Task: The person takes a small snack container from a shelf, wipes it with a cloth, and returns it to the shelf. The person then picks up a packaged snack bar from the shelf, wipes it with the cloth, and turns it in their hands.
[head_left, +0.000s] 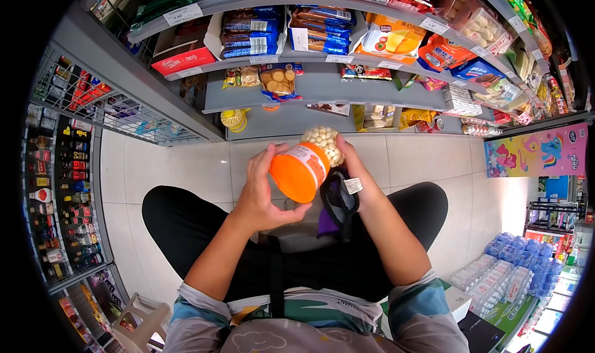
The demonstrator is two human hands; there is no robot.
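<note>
A clear plastic jar (323,141) of small round cream-coloured snacks is tilted in front of me, its wide orange lid (294,178) towards me. My left hand (263,189) curls round the lid side, thumb below and fingers along the far edge. Against the other side of the jar, my right hand (358,173) grips the clear body; some of its fingers are hidden. A dark cloth item with purple fabric (334,207) and a white tag hangs just below the jar, by my right palm. Whether that hand also holds the cloth is unclear.
Shelves of packaged snacks (251,34) rise ahead. A similar jar with a yellow lid (233,119) stands on the bottom shelf. Bottle racks (74,198) line the left, beside a beige plastic stool (141,322). Packs of bottled water (496,278) sit at right.
</note>
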